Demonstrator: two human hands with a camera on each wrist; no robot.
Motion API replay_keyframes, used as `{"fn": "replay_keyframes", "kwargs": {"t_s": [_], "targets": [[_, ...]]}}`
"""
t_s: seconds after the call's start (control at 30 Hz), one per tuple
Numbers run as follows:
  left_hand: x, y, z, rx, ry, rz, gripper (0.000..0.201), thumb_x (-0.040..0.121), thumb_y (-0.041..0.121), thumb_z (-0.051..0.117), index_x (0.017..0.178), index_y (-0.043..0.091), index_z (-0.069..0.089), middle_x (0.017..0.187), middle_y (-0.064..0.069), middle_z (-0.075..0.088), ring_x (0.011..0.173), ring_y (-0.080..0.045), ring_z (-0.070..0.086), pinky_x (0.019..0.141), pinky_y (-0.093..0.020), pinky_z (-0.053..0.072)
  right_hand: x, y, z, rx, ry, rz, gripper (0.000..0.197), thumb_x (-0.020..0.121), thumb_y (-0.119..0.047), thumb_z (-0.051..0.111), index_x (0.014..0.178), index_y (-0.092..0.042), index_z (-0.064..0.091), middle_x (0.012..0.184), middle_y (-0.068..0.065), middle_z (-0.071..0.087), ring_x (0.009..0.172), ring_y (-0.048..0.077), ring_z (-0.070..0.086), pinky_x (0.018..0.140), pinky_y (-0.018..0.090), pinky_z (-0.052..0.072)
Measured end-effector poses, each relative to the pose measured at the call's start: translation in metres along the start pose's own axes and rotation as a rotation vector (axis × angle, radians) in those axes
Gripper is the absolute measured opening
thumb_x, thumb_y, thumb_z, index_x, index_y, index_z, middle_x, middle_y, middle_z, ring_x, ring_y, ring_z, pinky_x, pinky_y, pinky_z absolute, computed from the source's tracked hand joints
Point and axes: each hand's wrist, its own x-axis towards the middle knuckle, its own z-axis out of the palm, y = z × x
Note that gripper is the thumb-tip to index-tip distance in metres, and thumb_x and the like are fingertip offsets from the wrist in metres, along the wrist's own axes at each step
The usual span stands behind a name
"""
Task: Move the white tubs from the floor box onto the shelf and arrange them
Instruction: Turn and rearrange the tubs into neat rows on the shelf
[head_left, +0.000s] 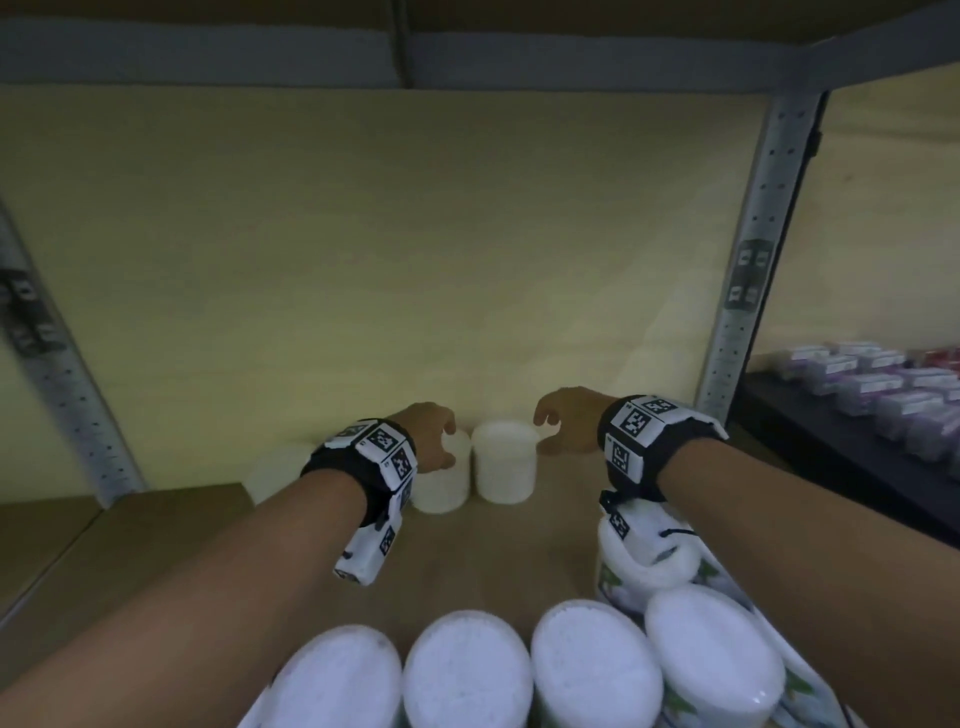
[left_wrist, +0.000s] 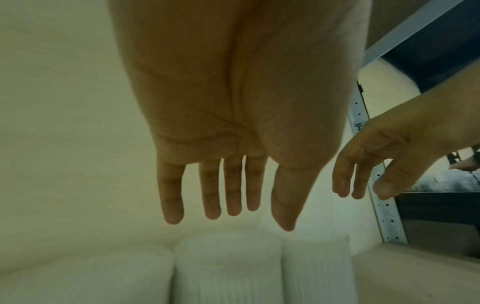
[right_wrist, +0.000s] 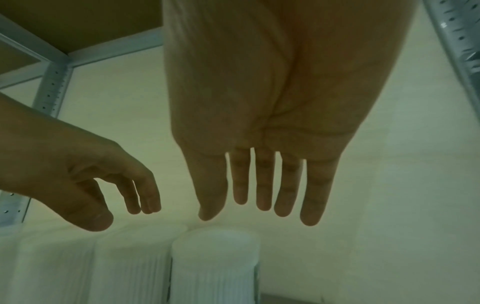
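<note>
Both your left hand (head_left: 427, 435) and right hand (head_left: 567, 426) hover with fingers slack and empty over three tubs (head_left: 503, 461) lined against the shelf's (head_left: 545, 530) back wall, so placing looks done; next, reach down for another.

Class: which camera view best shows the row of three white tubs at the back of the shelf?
The left wrist view: all three tubs stand side by side, unobstructed. The head view hides part of the row behind the left hand; the right wrist view shows only the rightmost clearly.
</note>
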Motion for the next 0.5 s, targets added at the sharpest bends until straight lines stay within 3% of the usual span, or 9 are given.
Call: {"fn": "replay_keyframes", "kwargs": {"t_s": [0.27,0.5], "targets": [[0.023,-0.029,0.012,-0.052,0.037,-0.007,0.055,0.095,0.034,0.054,0.142,0.011,0.038,0.144,-0.010,0.038,0.130,-0.026,0.043,0.104,-0.033,0.038,0.052,-0.029,0.015,-0.038,-0.018,0.007,0.053,0.089,-0.036,0.063,0.133,-0.012,0.049,0.139,0.007,0.047,0.125,0.026,0.049,0.101,0.035,0.041],[0.033,-0.038,0.021,-0.081,0.039,0.029,0.048,0.091,0.032,0.060,0.134,0.012,0.051,0.141,-0.009,0.044,0.126,-0.026,0.048,0.098,-0.029,0.041,0.069,-0.037,0.024,-0.144,-0.089,0.021,0.053,0.091,-0.036,0.060,0.129,0.001,0.057,0.133,0.015,0.057,0.121,0.029,0.056,0.099,0.033,0.046]]}}
